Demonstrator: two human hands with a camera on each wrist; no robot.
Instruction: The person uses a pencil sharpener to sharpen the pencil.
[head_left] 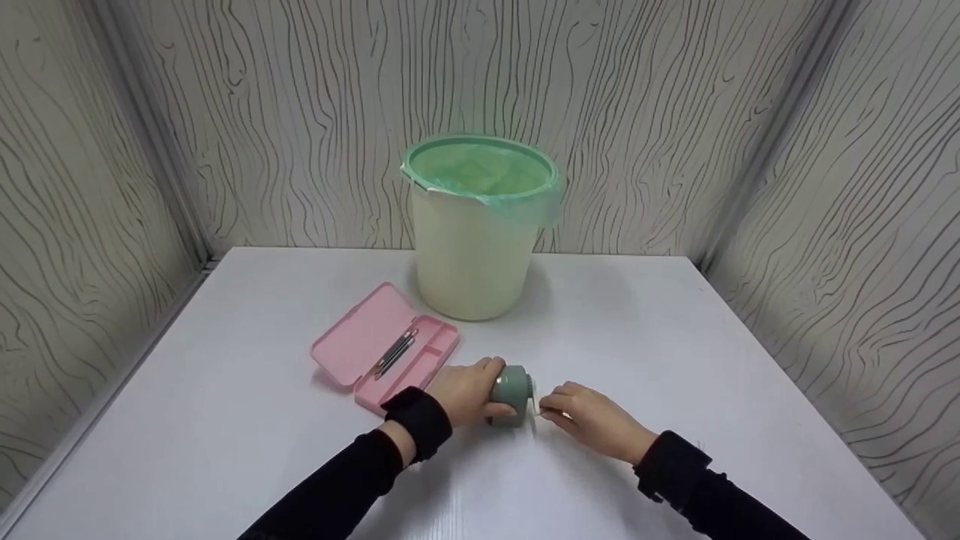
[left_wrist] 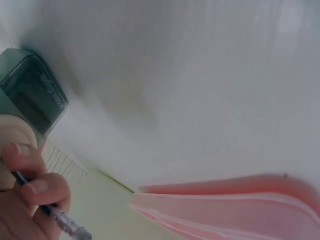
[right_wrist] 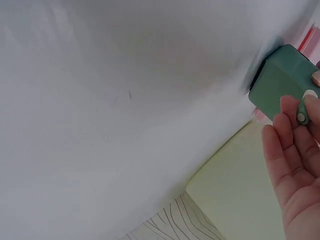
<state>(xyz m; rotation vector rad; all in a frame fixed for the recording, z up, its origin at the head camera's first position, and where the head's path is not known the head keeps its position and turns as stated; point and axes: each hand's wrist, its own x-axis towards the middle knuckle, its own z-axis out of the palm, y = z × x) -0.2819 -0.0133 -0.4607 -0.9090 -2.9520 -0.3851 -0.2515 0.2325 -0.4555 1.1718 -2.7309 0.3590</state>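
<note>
A green crank pencil sharpener (head_left: 510, 405) lies between my two hands over the white table. My left hand (head_left: 461, 394) grips its body, thumb on the near side. In the left wrist view, fingers of that hand also curl round a dark pencil (left_wrist: 62, 220), lined up with the sharpener's round cream face (left_wrist: 17, 130); its clear, grey-tipped end points outward. My right hand (head_left: 600, 421) pinches the crank handle (right_wrist: 302, 112) on the opposite side, between thumb and fingertips. Most of the pencil is hidden by the left fingers.
A pink pencil case (head_left: 360, 337) lies opened just left of the sharpener, with several pencils (head_left: 394, 354) in it. Behind stands a cream bin (head_left: 472, 262) with a green rim and a thin bag liner. Wood-patterned panels (head_left: 300, 112) enclose the white table (head_left: 225, 390).
</note>
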